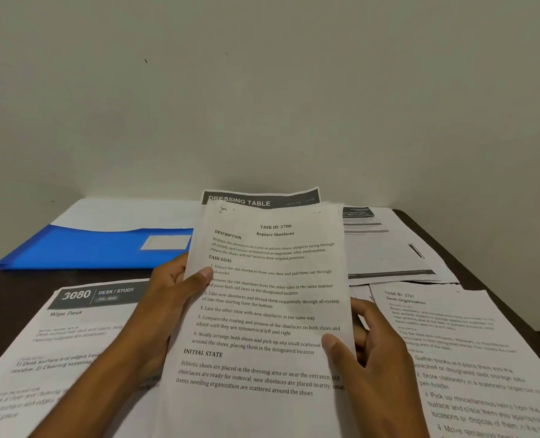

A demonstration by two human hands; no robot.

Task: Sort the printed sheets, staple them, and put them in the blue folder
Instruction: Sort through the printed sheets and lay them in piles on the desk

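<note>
Fingers (pixel 205 275) on held sheet (pixel 268 311); dark desk (pixel 25 282), bare wall (pixel 262 90)

- Light is dim and even, with a grey-green cast over the wall (pixel 262 90).
- No glare; the folder (pixel 88 248) shows only a soft sheen.
- My left hand (pixel 170 298) and right hand (pixel 373 352) read dark against the sheet (pixel 268 311) I hold; a faint shadow sits mid-page.
- Print on that sheet is sharp and legible at centre.
- Papers at lower left (pixel 57 358) and lower right (pixel 471 374) are smeared, text unreadable in places.
- Wide-angle stretch bends the desk (pixel 483 273) edges outward.
</note>
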